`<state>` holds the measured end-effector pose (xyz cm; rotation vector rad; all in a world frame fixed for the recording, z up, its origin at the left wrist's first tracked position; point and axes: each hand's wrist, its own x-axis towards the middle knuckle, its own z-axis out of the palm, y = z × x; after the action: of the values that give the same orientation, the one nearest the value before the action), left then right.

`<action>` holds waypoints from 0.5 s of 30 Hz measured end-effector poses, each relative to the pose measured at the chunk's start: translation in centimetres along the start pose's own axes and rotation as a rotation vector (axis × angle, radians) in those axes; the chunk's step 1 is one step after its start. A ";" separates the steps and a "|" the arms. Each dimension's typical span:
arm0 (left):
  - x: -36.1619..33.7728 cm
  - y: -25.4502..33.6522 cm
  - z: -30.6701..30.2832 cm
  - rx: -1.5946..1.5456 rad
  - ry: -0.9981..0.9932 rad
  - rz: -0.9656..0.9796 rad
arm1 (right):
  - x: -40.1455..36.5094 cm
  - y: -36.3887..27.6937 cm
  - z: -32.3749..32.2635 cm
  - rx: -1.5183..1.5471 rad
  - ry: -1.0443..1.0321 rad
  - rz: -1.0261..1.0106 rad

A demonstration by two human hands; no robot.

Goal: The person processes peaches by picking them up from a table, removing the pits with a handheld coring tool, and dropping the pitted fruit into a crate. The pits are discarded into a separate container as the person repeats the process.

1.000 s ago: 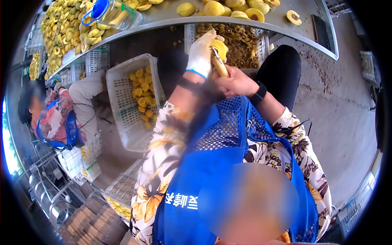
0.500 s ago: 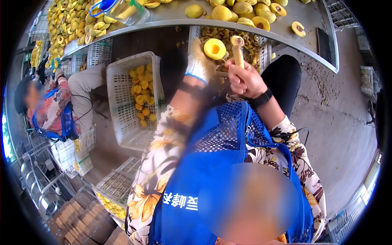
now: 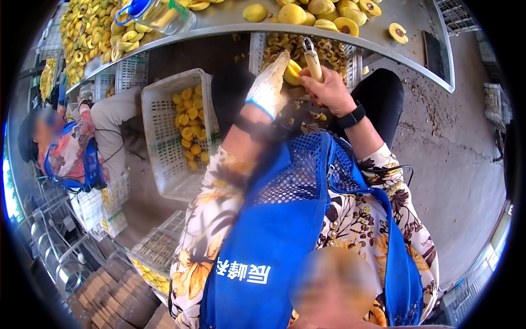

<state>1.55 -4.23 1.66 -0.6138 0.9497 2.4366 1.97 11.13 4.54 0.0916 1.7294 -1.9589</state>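
Observation:
My left hand (image 3: 269,88), in a white knitted glove, holds a yellow fruit half (image 3: 292,72) by its edge. Close on its right, my right hand (image 3: 329,93) is bare and wrapped round the wooden handle of a coring tool (image 3: 313,60). The tool's metal loop points up and away from me, and nothing shows in it. Beneath both hands stands a crate (image 3: 256,46) with brown pits and scraps in it. Fruit halves with brown centres (image 3: 398,33) lie on the metal table (image 3: 230,36).
A white crate (image 3: 156,137) with cored yellow halves stands to the left. Fruit is heaped on the table beside a water bottle (image 3: 170,19). A co-worker (image 3: 68,142) sits at the far left. The table's metal edge runs just beyond my hands.
The fruit half has turned from facing up to edge-on in my left hand. The brown bit at the tool's loop is gone, and the tool has moved slightly left.

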 end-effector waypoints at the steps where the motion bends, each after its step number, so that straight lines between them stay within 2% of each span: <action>1: 0.2 -0.2 -0.2 0.014 0.025 -0.014 | 0.0 0.0 0.0 0.040 -0.013 0.036; 4: 1.1 -1.1 -0.4 -0.013 0.094 -0.035 | 0.4 0.7 -0.8 0.136 -0.041 0.084; 7: 0.6 -1.2 -0.3 -0.039 0.061 -0.093 | 0.6 1.2 -1.3 0.185 -0.068 0.106; 10: -1.8 0.2 1.5 0.033 0.311 0.085 | 0.9 1.8 -1.1 0.051 -0.021 0.064; 12: -3.9 2.9 -1.6 0.113 0.193 0.171 | 1.1 2.3 -0.9 -0.040 0.041 0.034; 13: -5.3 4.5 -2.6 0.326 0.268 0.325 | 1.1 2.4 -0.8 -0.067 0.071 0.033; 15: -8.1 7.6 -4.7 0.799 0.548 0.582 | 1.5 2.9 -0.9 -0.140 0.104 0.021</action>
<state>4.92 -14.60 6.84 -0.7732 2.4331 2.0245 1.67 11.30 1.16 0.1642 1.9187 -1.8412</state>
